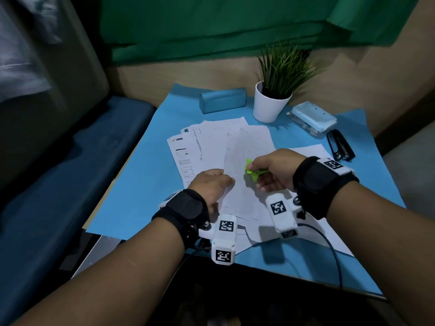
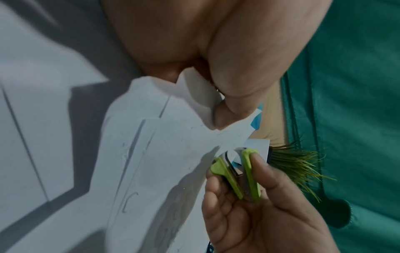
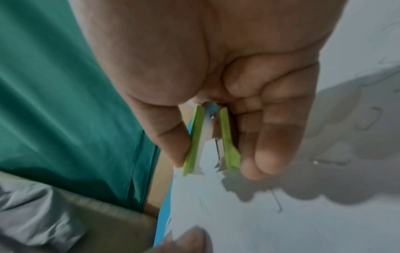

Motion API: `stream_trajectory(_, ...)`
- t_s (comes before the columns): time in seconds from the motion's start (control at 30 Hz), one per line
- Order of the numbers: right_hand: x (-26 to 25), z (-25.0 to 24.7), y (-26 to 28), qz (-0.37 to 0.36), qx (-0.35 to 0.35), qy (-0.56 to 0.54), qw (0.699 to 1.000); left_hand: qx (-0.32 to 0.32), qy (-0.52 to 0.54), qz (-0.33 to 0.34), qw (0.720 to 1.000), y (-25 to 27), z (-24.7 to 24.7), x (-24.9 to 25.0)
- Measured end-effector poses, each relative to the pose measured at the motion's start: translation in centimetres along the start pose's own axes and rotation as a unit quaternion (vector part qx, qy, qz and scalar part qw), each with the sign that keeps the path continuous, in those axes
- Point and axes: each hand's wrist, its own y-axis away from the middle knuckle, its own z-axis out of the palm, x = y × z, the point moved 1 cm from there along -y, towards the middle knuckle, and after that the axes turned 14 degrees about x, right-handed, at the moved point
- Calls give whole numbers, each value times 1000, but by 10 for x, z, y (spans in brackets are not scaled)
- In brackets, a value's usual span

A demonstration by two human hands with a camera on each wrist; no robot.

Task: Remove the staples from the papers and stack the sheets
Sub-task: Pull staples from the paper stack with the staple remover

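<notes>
My left hand [image 1: 211, 182] pinches the edge of a lifted white sheet [image 1: 237, 156] [image 2: 151, 162], thumb on top in the left wrist view. My right hand [image 1: 270, 170] grips a lime-green staple remover [image 1: 253, 171] [image 2: 238, 172] [image 3: 212, 142] between thumb and fingers, its metal claws at the sheet's edge. Several staples show in the sheet as short dark marks. Beneath lie more white papers [image 1: 200, 147], some printed, spread across the blue mat [image 1: 146, 184].
At the back of the mat stand a blue case [image 1: 222, 100] and a potted plant [image 1: 275, 90] in a white pot. A pale blue box [image 1: 313, 118] and a black stapler [image 1: 340, 147] lie at the right. Green cloth hangs behind.
</notes>
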Motion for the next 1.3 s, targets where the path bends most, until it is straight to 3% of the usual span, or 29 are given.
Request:
stream_trajectory(0.37,9,-2,-4,15,-3,-27,1000,-2,-15,24,1000,10,3,9)
stream_trajectory(0.5,8,3,-2,-44,2,24,999,14,-18,-30,999,23,5,17)
stream_trajectory(0.67,15,9,1,-120,29,73,990,23,-60,-9,998,26,2,21)
stream_trajectory(0.83,17,12,9,-224,121,204,945,60,-45,6,997,23,-17,11)
stream_trajectory(1.13,18,15,21,-236,123,192,945,83,78,-14,993,47,-37,0)
stream_trajectory(1.3,15,23,30,-281,100,273,914,73,114,-48,990,60,-29,-13)
